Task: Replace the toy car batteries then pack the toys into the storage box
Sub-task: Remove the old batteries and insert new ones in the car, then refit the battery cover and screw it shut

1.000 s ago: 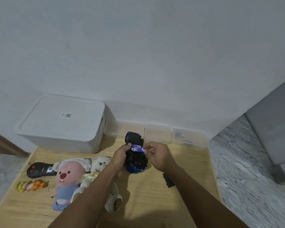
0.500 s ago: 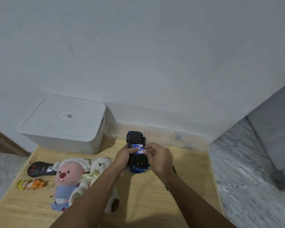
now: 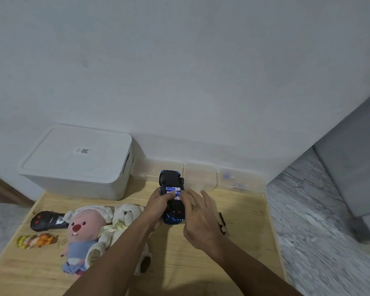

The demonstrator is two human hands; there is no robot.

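Note:
A blue and black toy car (image 3: 173, 210) lies upside down on the wooden table (image 3: 244, 210). Blue and white batteries (image 3: 173, 190) sit side by side in its open underside. My left hand (image 3: 159, 205) grips the car's left side, thumb on the batteries. My right hand (image 3: 198, 218) hovers over the car's right side with fingers spread and holds nothing. The white lidded storage box (image 3: 77, 161) stands shut at the back left. A small black battery cover (image 3: 222, 223) lies to the right of my right hand.
A pink plush (image 3: 81, 229) and a white teddy (image 3: 124, 216) lie left of my arm. A black remote (image 3: 46, 220) and an orange-yellow toy (image 3: 34, 241) sit near the left edge. Clear small bins (image 3: 239, 180) line the wall. A marble surface (image 3: 320, 221) lies to the right.
My right hand pressed a battery into the car's underside, then let go and spread its fingers. My left hand kept hold of the car.

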